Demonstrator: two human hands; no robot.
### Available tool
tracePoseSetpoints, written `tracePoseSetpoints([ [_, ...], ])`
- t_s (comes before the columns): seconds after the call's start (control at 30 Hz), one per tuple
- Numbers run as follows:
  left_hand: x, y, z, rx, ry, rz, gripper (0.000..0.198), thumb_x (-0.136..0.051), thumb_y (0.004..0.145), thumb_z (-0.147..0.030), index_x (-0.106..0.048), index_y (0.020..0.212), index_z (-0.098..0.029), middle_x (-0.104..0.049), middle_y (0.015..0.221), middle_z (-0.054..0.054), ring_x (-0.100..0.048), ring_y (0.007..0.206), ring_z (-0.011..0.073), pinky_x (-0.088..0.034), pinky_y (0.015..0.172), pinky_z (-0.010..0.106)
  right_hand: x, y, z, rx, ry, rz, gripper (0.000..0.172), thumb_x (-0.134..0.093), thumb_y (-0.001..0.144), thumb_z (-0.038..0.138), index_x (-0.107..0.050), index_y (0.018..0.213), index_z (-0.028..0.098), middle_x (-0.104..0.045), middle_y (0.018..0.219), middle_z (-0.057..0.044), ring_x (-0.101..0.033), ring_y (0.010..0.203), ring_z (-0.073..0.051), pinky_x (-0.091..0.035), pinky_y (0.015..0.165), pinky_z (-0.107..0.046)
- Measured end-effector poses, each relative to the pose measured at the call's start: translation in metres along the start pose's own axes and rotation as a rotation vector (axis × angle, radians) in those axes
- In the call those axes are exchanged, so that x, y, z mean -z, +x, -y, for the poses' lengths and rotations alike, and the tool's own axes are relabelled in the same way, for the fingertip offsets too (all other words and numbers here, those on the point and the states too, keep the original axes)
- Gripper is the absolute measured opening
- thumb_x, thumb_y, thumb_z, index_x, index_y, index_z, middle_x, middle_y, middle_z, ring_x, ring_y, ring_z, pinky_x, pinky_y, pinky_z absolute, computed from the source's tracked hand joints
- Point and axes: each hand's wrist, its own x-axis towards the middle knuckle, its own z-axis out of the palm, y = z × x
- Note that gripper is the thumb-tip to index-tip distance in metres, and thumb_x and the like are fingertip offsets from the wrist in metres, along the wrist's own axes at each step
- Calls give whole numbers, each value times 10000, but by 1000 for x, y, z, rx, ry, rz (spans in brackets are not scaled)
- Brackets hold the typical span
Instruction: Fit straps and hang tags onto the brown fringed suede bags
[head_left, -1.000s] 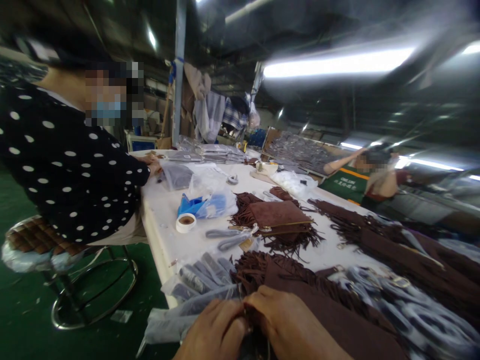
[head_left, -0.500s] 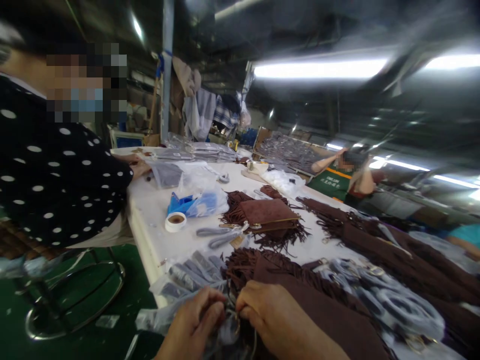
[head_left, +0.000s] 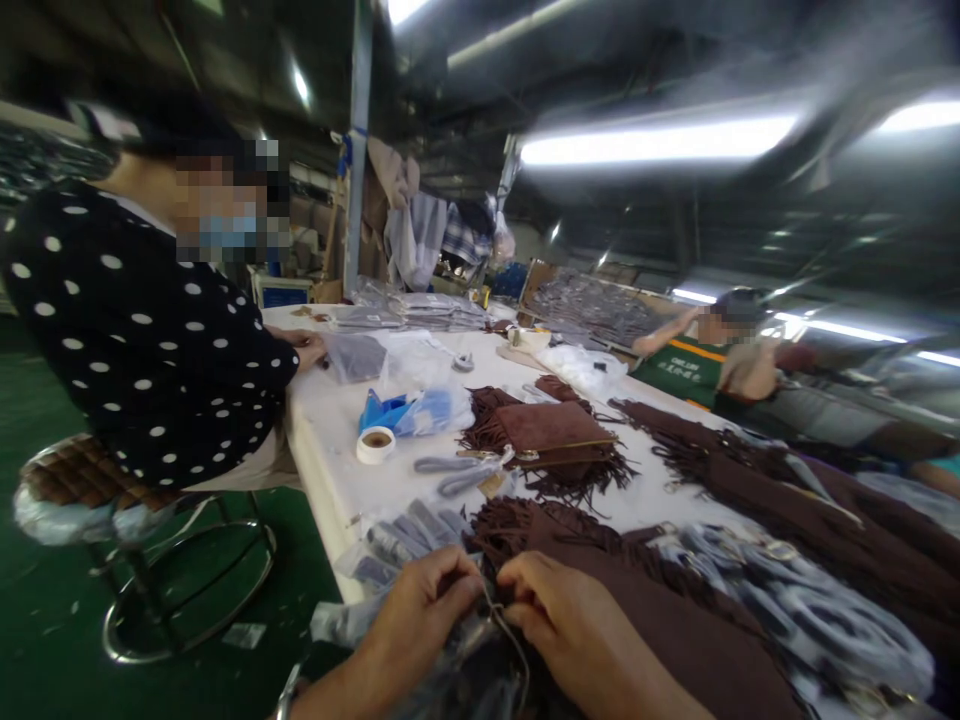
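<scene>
My left hand pinches a thin light cord at the near edge of the table. Close beside it, my right hand is closed on the same cord, which hangs in a loop below the fingers. Under the hands lies dark, partly plastic-wrapped material, too blurred to name. Just beyond and to the right spreads a large brown fringed suede bag. Plastic-wrapped grey straps lie to the left. Farther in, a smaller brown fringed pouch has a zip, with a grey wrist strap beside it.
A tape roll and a blue tape dispenser sit on the white table. Wrapped straps with metal rings are piled at right. A co-worker in polka dots sits at left; another person in a green apron is opposite.
The view has shifted left, so everything appears farther right. My hands have risen slightly and moved a little apart, and the cord loop now shows more clearly between them.
</scene>
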Motion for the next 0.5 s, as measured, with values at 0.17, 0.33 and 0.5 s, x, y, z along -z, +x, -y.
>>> tracePoseSetpoints([
  [0.17,4,3,-5,-58,37,-7,227,-535,902,-342,-611,785,-163,-547,680,-10,-508,670,148,-375,641,241,-3,2,1,23,65,-25,151,-558,837,150,-671,823,249,-669,871,34,-605,827,-119,-356,708,-201],
  [0.33,2,5,-8,-108,32,3,199,-545,901,-306,-616,780,-165,-569,685,-8,-529,677,150,-394,652,241,-10,9,-1,40,60,-35,129,-586,805,144,-671,814,240,-684,836,33,-608,792,-123,-352,676,-207],
  [0.5,0,4,-8,-121,-65,-8,177,-562,895,-298,-620,795,-163,-594,718,0,-558,697,150,-424,670,248,-11,12,-4,63,76,-33,123,-573,800,128,-653,775,218,-684,794,26,-604,759,-128,-352,667,-218],
])
